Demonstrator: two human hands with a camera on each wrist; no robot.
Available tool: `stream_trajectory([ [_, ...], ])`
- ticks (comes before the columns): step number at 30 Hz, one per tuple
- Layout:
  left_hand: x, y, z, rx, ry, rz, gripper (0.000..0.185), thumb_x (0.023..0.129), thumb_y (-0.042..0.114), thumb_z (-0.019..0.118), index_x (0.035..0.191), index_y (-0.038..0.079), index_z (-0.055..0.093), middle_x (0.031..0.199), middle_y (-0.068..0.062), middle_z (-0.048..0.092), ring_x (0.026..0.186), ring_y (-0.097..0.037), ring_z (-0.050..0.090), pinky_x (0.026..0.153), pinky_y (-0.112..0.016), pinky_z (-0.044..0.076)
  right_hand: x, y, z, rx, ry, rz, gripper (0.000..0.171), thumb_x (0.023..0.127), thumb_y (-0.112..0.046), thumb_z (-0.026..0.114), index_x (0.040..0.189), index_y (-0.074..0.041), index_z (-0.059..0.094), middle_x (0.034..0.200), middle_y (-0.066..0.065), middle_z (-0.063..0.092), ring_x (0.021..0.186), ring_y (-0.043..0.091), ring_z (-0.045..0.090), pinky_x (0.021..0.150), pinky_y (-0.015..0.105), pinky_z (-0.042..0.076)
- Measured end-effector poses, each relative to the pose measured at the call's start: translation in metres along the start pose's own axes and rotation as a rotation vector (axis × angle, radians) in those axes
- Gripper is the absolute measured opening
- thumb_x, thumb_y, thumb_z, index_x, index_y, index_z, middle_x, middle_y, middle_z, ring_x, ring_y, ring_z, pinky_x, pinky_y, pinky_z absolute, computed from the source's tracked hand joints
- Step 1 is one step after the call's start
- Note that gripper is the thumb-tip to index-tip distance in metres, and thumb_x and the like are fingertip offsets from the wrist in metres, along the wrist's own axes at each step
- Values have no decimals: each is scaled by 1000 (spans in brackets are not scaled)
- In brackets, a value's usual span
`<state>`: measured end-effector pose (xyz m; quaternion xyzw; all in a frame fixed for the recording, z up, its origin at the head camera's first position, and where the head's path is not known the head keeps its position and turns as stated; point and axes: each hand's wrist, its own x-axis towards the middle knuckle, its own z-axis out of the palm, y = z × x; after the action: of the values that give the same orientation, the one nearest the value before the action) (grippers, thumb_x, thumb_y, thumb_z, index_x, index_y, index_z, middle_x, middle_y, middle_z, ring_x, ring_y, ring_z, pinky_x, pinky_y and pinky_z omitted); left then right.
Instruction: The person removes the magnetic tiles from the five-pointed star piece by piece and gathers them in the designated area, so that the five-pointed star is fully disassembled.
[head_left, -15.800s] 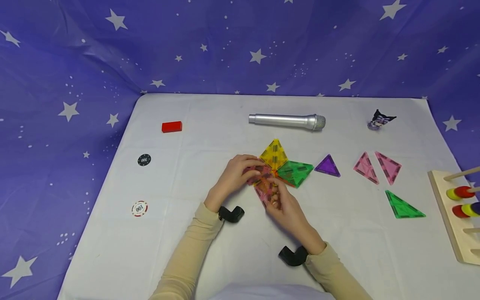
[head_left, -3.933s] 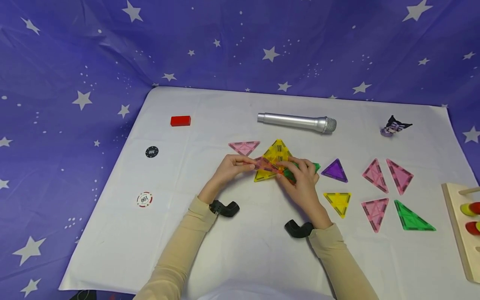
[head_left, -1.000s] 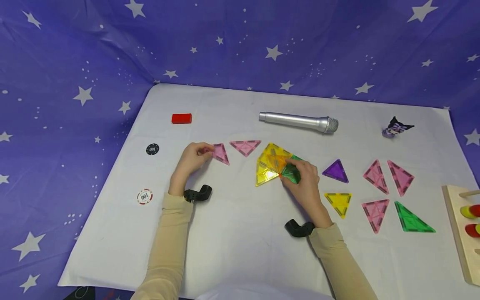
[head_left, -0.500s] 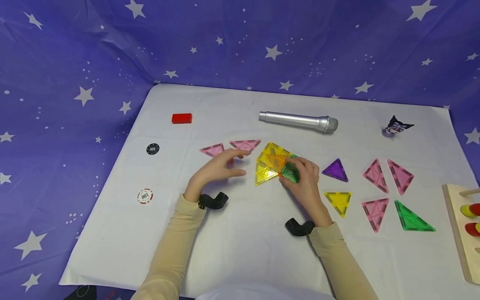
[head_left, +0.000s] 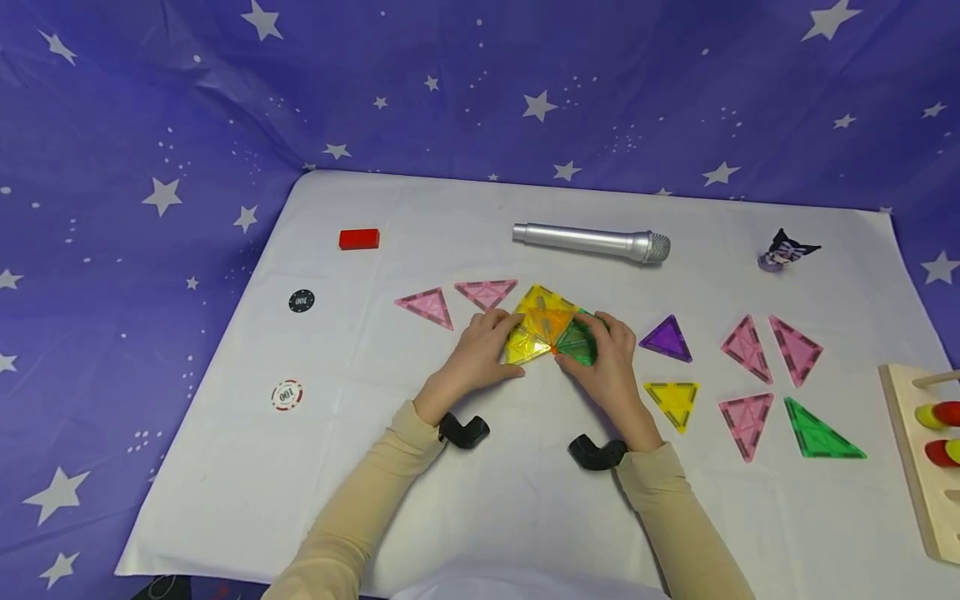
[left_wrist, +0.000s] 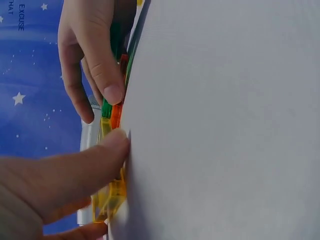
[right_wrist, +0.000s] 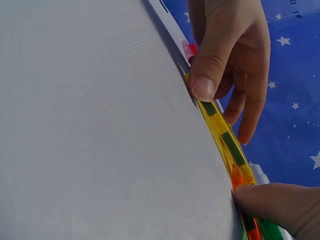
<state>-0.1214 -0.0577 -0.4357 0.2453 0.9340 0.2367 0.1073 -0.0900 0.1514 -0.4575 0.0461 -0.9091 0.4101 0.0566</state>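
Note:
Translucent triangular magnetic tiles sit joined in a cluster at the table's middle. Yellow tiles (head_left: 528, 345) make up its left part, green tiles (head_left: 576, 342) its right, with orange (head_left: 551, 323) showing between. My left hand (head_left: 472, 354) holds the yellow side, thumb at the near edge and fingers behind. On the green side, my right hand (head_left: 609, 367) grips with thumb in front and fingers over the top, hiding part of the green. In the right wrist view, the left thumb touches the yellow tile's edge (right_wrist: 227, 135), and the right thumb (right_wrist: 265, 200) presses near the orange piece.
Two pink triangles (head_left: 427, 307) lie left of the cluster. Purple (head_left: 667, 339), yellow (head_left: 673, 403), pink (head_left: 746, 425) and green (head_left: 821, 432) triangles lie right. Behind are a silver microphone (head_left: 588, 242), red block (head_left: 359, 239) and figurine (head_left: 783, 250). Poker chips (head_left: 287, 395) lie left; a wooden peg board (head_left: 911, 467) right.
Pink tiles have come off the cluster since the oldest frame. My left hand laid one down at the left, then came right to the yellow tiles. My right hand stays on the green side.

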Motion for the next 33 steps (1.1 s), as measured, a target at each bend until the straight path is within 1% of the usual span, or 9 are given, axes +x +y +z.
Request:
stream_trajectory([
  [3,0,3,-1,19,25,-25,73,72,32,76,133,9,44,120,-12,43,105,-27,39,87,-38,35,0,1,1,16,25,-12,57,72,-16,77,122,-6,52,130,24,34,122,39,17,93,56,20],
  [5,0,2,-1,-7,39,-23,66,72,29,76,129,11,48,115,-11,44,101,-26,40,85,-37,35,0,2,2,21,42,-26,55,71,-15,78,119,-6,54,128,24,35,120,39,18,92,56,20],
  [12,2,-6,0,-261,50,16,47,72,18,72,117,9,58,100,-7,44,91,-20,39,78,-32,35,-1,3,4,43,66,-50,49,72,-15,76,117,-11,57,128,24,35,119,40,18,90,58,18],
  [16,4,-11,3,-434,37,83,39,75,13,67,113,4,60,101,-6,52,88,-19,45,78,-28,38,-1,4,5,51,70,-41,46,73,-15,76,115,-11,58,130,25,33,120,40,17,90,58,18],
  [19,5,-12,4,-490,30,131,31,80,11,64,110,1,61,98,-7,59,87,-18,51,80,-27,41,-2,4,5,54,76,-41,46,72,-14,76,114,-11,59,130,26,32,121,40,16,89,58,18],
  [21,4,-12,4,-447,24,143,32,80,15,67,110,2,61,98,-7,59,88,-17,51,82,-27,40,-2,4,5,55,74,-46,46,72,-14,77,114,-10,59,130,26,32,121,40,16,90,58,18],
  [24,2,-9,3,-319,2,148,46,75,24,75,114,7,59,99,-6,55,91,-18,46,82,-30,36,-2,4,5,51,68,-57,46,72,-13,77,114,-9,59,131,26,32,121,41,16,90,59,17],
  [27,0,-7,2,-217,-35,144,55,72,25,77,121,12,56,103,-6,50,95,-19,41,82,-33,33,-2,4,5,43,66,-63,46,72,-13,76,115,-9,58,131,26,31,121,41,16,90,59,16],
  [33,0,-6,3,-183,-41,113,44,78,15,72,119,10,58,106,-6,52,98,-20,43,85,-33,35,-1,4,6,38,63,-69,46,73,-13,76,115,-9,58,130,26,32,121,41,16,90,58,16],
])
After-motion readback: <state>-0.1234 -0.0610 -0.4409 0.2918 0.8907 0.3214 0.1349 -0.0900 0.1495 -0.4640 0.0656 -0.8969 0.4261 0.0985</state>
